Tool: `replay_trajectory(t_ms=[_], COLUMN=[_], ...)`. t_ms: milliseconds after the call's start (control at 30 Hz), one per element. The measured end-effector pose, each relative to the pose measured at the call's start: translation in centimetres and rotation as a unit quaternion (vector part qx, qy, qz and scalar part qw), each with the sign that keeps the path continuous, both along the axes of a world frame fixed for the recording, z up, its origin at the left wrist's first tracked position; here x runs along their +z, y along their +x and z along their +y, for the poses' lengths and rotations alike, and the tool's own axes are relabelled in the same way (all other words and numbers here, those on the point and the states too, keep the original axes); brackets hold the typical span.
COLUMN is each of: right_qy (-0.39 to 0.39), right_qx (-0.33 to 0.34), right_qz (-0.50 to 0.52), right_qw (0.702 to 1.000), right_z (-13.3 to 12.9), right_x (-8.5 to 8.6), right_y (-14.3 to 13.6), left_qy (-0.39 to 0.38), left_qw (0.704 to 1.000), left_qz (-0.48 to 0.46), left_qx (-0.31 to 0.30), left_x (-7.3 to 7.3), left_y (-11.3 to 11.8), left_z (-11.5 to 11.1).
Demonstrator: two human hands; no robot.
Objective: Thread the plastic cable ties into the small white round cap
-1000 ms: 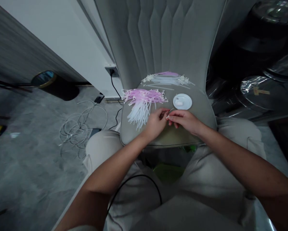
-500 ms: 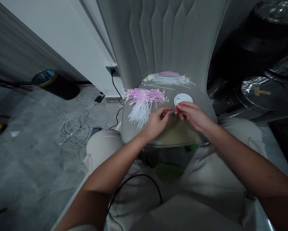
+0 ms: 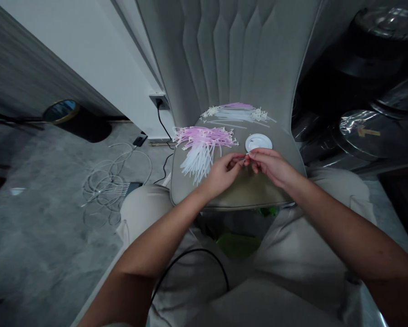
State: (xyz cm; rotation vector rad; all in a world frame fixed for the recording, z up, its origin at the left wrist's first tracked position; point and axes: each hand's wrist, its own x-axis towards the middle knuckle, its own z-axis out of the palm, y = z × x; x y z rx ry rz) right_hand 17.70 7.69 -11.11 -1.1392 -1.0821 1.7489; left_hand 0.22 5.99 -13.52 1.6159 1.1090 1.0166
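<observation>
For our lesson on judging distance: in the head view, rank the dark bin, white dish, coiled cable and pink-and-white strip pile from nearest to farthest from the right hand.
From the right hand:
1. White dish, just beyond it.
2. Pink-and-white strip pile, left of the dish.
3. Coiled cable, farther left.
4. Dark bin, left, beyond the cable.

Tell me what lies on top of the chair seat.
The chair seat bears a pink-and-white pile of thin sticks, a second bundle nearer the backrest, and a white dish. The right hand covers the dish's near edge; anything there is hidden.
</observation>
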Motion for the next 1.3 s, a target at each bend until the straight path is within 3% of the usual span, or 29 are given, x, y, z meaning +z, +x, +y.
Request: replay_trajectory(t_ms=[133, 400, 533, 667, 833, 1067, 1300], right_qy=[0.005, 0.01, 0.016, 0.024, 0.029, 0.038, 0.038], right_qx=[0.019, 0.052, 0.053, 0.074, 0.103, 0.063, 0.028], right_qz=[-0.011, -0.023, -0.031, -0.035, -0.035, -0.041, -0.051], right_qw=[1.0, 0.998, 0.998, 0.996, 0.994, 0.996, 0.998], right_z=[-0.17, -0.3, -0.36, -0.41, -0.49, -0.45, -0.49], right_x=[0.13, 0.59, 0.48, 0.34, 0.26, 0.37, 0.46], right_y=[-0.13, -0.05, -0.11, -0.18, -0.06, -0.2, -0.46], left_qy=[0.026, 0.096, 0.088, 0.08, 0.145, 0.13, 0.112], left_qw=[0.999, 0.989, 0.987, 0.99, 0.981, 0.974, 0.982], left_qz=[0.041, 0.108, 0.129, 0.118, 0.13, 0.183, 0.141], left_qx=[-0.019, 0.016, 0.027, 0.007, -0.02, 0.018, 0.059], left_x=[-0.07, 0.42, 0.35, 0.37, 0.59, 0.46, 0.24], left_y=[-0.1, -0.35, -0.29, -0.31, -0.52, -0.63, -0.9], left_z=[-0.14, -0.15, -0.18, -0.22, -0.12, -0.36, -0.51])
